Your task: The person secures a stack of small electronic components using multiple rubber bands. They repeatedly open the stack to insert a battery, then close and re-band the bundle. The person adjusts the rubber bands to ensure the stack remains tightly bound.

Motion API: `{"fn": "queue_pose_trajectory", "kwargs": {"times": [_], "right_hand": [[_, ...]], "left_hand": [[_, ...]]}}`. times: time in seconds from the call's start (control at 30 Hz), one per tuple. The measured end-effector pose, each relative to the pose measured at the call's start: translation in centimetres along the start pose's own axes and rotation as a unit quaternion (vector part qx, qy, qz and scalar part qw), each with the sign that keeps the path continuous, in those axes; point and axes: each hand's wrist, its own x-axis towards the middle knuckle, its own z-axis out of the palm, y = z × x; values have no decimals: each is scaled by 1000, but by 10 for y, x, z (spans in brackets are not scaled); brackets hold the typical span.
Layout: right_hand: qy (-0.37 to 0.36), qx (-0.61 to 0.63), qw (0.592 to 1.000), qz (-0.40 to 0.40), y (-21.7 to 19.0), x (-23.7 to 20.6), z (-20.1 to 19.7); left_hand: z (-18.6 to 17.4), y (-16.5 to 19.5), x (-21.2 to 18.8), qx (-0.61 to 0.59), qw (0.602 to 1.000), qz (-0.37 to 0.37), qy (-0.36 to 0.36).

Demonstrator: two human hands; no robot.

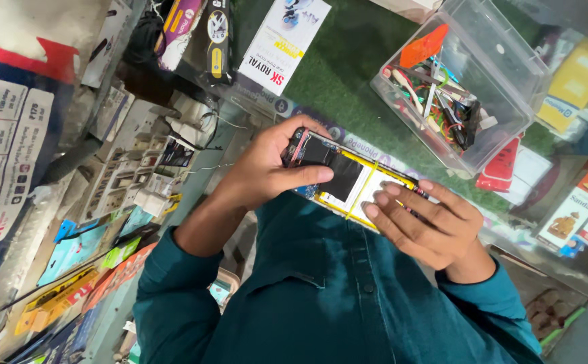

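Opened phone (348, 178) is gripped by left hand (267, 168) and right hand (428, 222) beside the clear parts box (509, 74); prying pressure is best kept light near its battery.

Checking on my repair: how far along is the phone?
Back cover is already off: the phone lies open, battery and board bare. Left hand and right hand grip its ends. The tool box sits open; no cover fitted yet.
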Motion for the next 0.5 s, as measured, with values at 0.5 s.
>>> {"fn": "queue_pose_trajectory", "kwargs": {"times": [0.5], "right_hand": [[41, 111, 979, 169, 3, -4, 17]], "left_hand": [[16, 6, -16, 262, 932, 247, 48]]}}
